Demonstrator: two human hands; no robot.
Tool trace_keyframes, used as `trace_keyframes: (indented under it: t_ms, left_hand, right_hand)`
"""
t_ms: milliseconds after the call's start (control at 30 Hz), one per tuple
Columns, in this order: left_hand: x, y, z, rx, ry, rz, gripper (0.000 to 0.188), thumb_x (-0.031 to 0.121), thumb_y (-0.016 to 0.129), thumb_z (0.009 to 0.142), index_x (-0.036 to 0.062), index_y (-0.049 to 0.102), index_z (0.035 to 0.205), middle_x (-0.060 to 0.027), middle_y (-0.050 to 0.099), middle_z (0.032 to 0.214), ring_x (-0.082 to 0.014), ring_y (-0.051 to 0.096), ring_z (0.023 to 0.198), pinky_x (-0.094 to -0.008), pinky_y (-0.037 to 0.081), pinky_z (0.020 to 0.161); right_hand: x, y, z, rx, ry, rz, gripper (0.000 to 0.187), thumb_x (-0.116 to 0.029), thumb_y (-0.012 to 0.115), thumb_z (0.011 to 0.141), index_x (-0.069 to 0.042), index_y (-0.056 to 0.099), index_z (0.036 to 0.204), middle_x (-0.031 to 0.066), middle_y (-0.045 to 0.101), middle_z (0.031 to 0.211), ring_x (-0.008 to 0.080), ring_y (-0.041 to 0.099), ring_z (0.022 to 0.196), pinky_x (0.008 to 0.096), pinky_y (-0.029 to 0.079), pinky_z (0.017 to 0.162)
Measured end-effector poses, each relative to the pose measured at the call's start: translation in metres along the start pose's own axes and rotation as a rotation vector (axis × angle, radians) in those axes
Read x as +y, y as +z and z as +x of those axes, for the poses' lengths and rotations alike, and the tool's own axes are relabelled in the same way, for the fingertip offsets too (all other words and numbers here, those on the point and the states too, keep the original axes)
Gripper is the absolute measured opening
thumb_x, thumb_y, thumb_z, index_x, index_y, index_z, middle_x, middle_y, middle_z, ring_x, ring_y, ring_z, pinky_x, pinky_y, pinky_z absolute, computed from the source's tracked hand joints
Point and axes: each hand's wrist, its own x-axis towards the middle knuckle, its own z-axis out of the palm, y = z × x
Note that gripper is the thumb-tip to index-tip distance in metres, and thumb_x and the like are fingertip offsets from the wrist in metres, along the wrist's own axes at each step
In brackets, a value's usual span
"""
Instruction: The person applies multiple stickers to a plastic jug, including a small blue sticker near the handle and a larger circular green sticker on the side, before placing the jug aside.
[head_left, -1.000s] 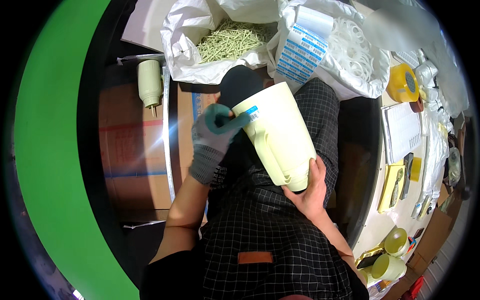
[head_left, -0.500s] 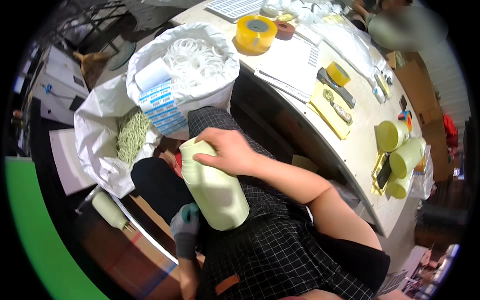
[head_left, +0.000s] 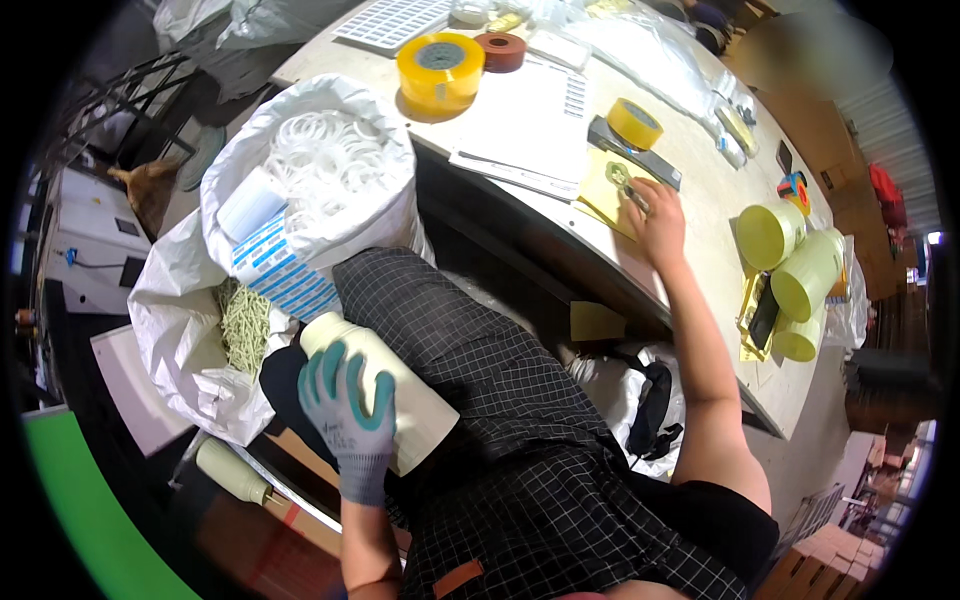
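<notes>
A pale green, bottle-shaped container (head_left: pixel 420 410) lies tilted across my lap. My left hand (head_left: pixel 348 405), in a grey glove with teal fingers, is laid over its side and holds it, with the fingers somewhat spread. At the table's near edge, my bare right hand (head_left: pixel 658 222) is closed around a slim tube (head_left: pixel 636 198), whose lower part is hidden by the fingers. Beneath that hand lies a yellow cloth (head_left: pixel 598 196) with a small greenish lump (head_left: pixel 617 173) on it.
White sacks hold white rings (head_left: pixel 335 150) and pale green pieces (head_left: pixel 243 325). On the table (head_left: pixel 690 210) are a large tape roll (head_left: pixel 440 75), a brown roll (head_left: pixel 502 50), papers (head_left: pixel 525 130), a smaller yellow tape roll (head_left: pixel 636 122) and several pale green cylinders (head_left: pixel 808 275).
My right hand has let go of the container and moved to the table, taking hold of the tube. My gloved left hand has come up onto the container, which now leans further left.
</notes>
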Motion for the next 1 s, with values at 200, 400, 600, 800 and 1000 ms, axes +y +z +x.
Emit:
trace_keyframes:
  t_ms: [200, 400, 600, 800, 1000]
  left_hand:
    - [0.098, 0.055, 0.125, -0.259, 0.502, -0.294, 0.065, 0.037, 0.075, 0.092, 0.0029, 0.056, 0.143, -0.0183, 0.053, 0.151, -0.0394, 0.051, 0.138, -0.0503, 0.037, 0.120]
    - [0.174, 0.187, 0.217, -0.100, 0.700, -0.055, 0.084, 0.061, 0.065, 0.090, 0.0110, 0.048, 0.155, -0.0135, 0.036, 0.166, -0.0362, 0.030, 0.155, -0.0558, 0.019, 0.128]
    - [0.169, 0.234, 0.216, -0.139, 0.630, -0.067, 0.084, 0.063, 0.063, 0.093, 0.0122, 0.047, 0.157, -0.0134, 0.038, 0.165, -0.0385, 0.030, 0.154, -0.0562, 0.017, 0.129]
    - [0.168, 0.232, 0.216, -0.186, 0.609, -0.044, 0.082, 0.065, 0.059, 0.095, 0.0134, 0.048, 0.158, -0.0116, 0.038, 0.166, -0.0369, 0.028, 0.156, -0.0552, 0.015, 0.130]
    - [0.168, 0.232, 0.218, -0.209, 0.600, 0.011, 0.082, 0.068, 0.054, 0.097, 0.0152, 0.047, 0.159, -0.0118, 0.036, 0.168, -0.0363, 0.026, 0.157, -0.0555, 0.012, 0.131]
  right_hand:
    - [0.040, 0.003, 0.007, -0.105, 0.034, 0.147, 0.023, -0.009, 0.078, 0.084, -0.007, 0.081, 0.107, 0.0107, 0.071, 0.105, 0.0315, 0.064, 0.102, 0.0405, 0.055, 0.091]
    - [0.003, 0.027, 0.057, 0.101, -0.011, 0.289, 0.020, -0.008, 0.078, 0.082, -0.006, 0.079, 0.102, 0.0103, 0.070, 0.100, 0.0304, 0.068, 0.091, 0.0397, 0.057, 0.081]
    - [0.002, 0.082, 0.104, 0.059, -0.036, 0.078, 0.015, -0.012, 0.075, 0.074, -0.009, 0.078, 0.089, 0.0078, 0.066, 0.093, 0.0291, 0.064, 0.092, 0.0402, 0.057, 0.073]
    - [-0.001, 0.097, 0.110, 0.025, 0.002, 0.002, 0.010, -0.014, 0.074, 0.074, -0.008, 0.077, 0.082, 0.0070, 0.065, 0.092, 0.0284, 0.064, 0.091, 0.0412, 0.057, 0.073]
    - [-0.010, 0.105, 0.117, 0.015, 0.070, -0.079, 0.012, -0.014, 0.073, 0.078, -0.008, 0.078, 0.088, 0.0091, 0.064, 0.092, 0.0296, 0.064, 0.093, 0.0426, 0.057, 0.075]
